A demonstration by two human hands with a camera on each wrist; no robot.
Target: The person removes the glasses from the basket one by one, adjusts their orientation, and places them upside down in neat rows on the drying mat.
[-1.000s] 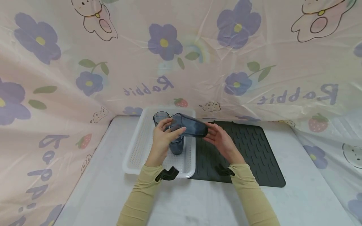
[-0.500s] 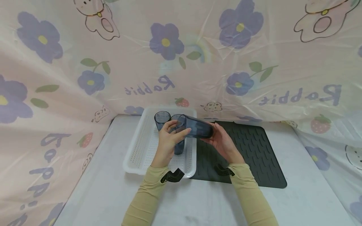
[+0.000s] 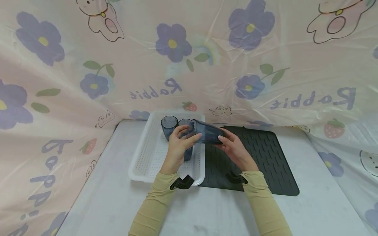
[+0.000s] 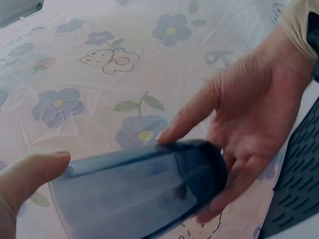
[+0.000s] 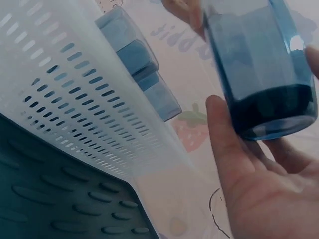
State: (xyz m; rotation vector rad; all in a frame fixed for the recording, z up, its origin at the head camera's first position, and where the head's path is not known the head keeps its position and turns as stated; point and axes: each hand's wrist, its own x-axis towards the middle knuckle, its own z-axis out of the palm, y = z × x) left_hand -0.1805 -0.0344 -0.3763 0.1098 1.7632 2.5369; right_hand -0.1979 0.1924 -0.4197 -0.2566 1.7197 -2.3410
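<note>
A blue-tinted drinking glass (image 3: 208,131) is held on its side above the basket's right edge, mouth to the left and thick base to the right. My left hand (image 3: 176,149) grips it near the rim, thumb on the near side. Around the base end, my right hand (image 3: 236,150) has its thumb and fingers on the glass. In the left wrist view, the right hand (image 4: 249,109) cups the dark base. Seen from the right wrist, the tumbler (image 5: 269,74) rests between thumb and fingers. More blue glasses (image 3: 169,126) stand in the basket, partly hidden behind my left hand.
A white perforated plastic basket (image 3: 144,157) sits on the white table (image 3: 106,196). To its right lies a dark ridged drying mat (image 3: 265,160), partly beneath my right arm. Printed floral sheeting (image 3: 206,75) hangs behind and at the sides.
The held glass and my left hand have shifted a little to the right. My right thumb now shows on the near side of the glass's base.
</note>
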